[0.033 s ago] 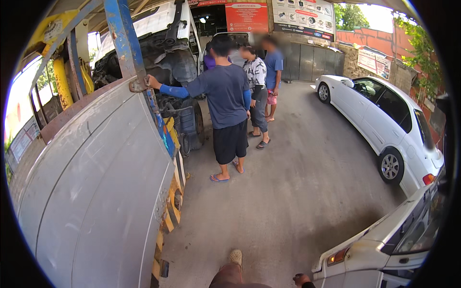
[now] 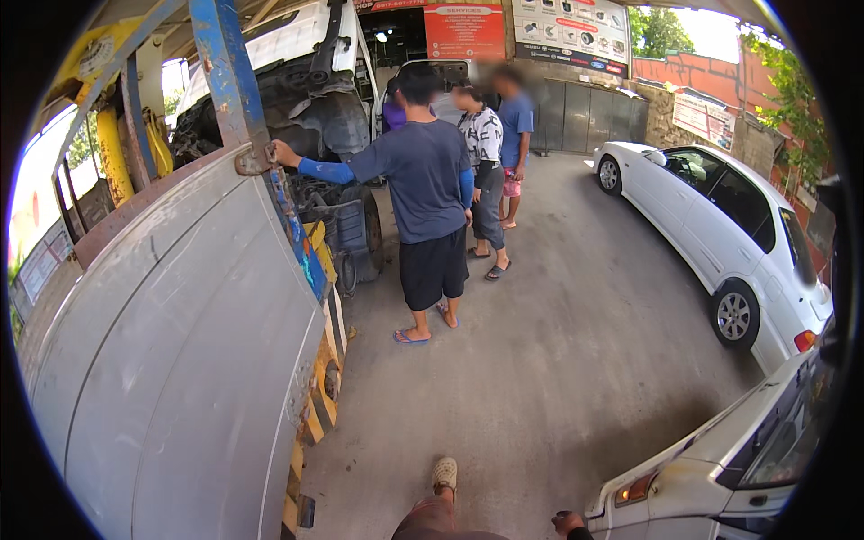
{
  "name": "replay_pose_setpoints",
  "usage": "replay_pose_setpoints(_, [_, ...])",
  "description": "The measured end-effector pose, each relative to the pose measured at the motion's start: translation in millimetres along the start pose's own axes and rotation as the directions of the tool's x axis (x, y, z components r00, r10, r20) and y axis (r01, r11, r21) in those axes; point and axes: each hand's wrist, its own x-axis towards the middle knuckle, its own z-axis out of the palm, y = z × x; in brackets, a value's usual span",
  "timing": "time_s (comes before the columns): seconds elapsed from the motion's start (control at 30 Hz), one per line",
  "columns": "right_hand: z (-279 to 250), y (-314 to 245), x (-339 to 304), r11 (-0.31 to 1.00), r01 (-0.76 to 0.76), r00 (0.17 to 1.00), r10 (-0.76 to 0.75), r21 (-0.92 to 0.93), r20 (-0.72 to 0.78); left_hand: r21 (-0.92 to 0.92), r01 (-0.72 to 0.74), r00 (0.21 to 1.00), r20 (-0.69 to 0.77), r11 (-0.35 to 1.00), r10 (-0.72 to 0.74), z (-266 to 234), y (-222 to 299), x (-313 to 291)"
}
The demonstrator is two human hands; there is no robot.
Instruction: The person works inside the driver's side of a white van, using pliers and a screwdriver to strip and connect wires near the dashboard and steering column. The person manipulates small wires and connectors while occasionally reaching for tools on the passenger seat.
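Note:
At the lower edge, my right hand [image 2: 567,522] hangs beside the front corner of a white vehicle [image 2: 677,470], close to its orange lamp [image 2: 635,490]. Its fingers look curled in; whether anything is inside them is hidden. A small gap seems to lie between the hand and the bodywork. My left hand is out of view. One of my feet, in a beige clog [image 2: 445,473], is on the concrete floor [image 2: 504,378] ahead of me.
A grey metal panel [image 2: 180,333] with a striped edge rises at left. Ahead, a person in a dark shirt [image 2: 414,180] grips a blue post [image 2: 227,72]; several people stand near a partly dismantled truck [image 2: 315,117]. A white car [image 2: 711,216] is parked at right.
Very little differs. My clogged foot shows slightly farther forward, and the view has shifted a touch. My right hand stays by the vehicle's corner.

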Motion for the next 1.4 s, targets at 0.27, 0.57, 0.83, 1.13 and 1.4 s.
replay_pose_setpoints(0.27, [-59.8, -90.9, 165.6, 0.97, 0.129, 0.97, -0.08, -0.205, 0.229, 0.256, -0.285, 0.947, 0.225, 0.924, 0.23, -153.4, 203.5, 102.7])
replay_pose_setpoints(0.57, [-129.6, -277.2, 275.2, 0.972, 0.034, 0.987, -0.07, 0.234, 0.146, 0.085, -0.562, 0.637, -0.59, 0.823, 0.496, -508.3, 525.6, 135.9])
replay_pose_setpoints(0.83, [-294.6, -435.8, 440.6, 0.989, 0.015, 0.987, -0.038, 0.147, 0.155, 0.412, -0.408, 0.649, -0.497, 0.815, 0.577, -520.1, 627.0, 220.3])
replay_pose_setpoints(1.13, [-475.7, -483.1, 617.7, 0.971, -0.101, 0.992, 0.08, 0.218, 0.102, 0.349, -0.329, 0.944, 0.093, 0.878, 0.317, -463.9, 743.7, 240.1])
replay_pose_setpoints(1.4, [-576.5, -559.9, 825.0, 0.938, 0.28, 0.952, -0.244, 0.205, -0.187, 0.342, -0.616, 0.774, 0.094, 0.71, 0.626, -560.1, 960.0, 314.2])
